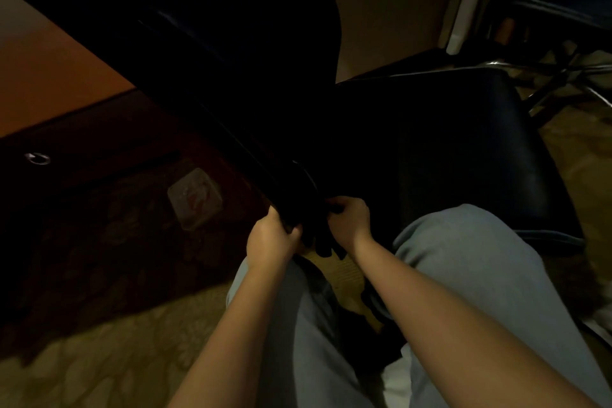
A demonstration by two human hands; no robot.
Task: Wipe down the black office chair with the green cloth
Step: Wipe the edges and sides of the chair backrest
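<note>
Where the hands meet: while the scene is very dim, both hands close on a dark bunch at the lower rear corner of the black office chair, where backrest and seat join.
Left grip: the left hand is curled shut around the near edge of the chair's dark backrest; whether cloth lies under the fingers cannot be told.
Right grip: the right hand is closed narrow, pinching dark material just beside the left hand, the two nearly touching.
Green cloth: no green shows anywhere; the dark folds hanging below and between the hands may be the cloth, but colour is lost in the shadow.
Lie of the chair: the backrest runs long from the hands up and away to the upper left; the seat spreads to the right, beyond the right hand.
Nearer hand: the right hand sits closer to the seat, the left to the back's outer face.
Open room: carpet lies free to the left; the person's knees crowd the near side, and an orange-topped bench borders the far left.
</note>
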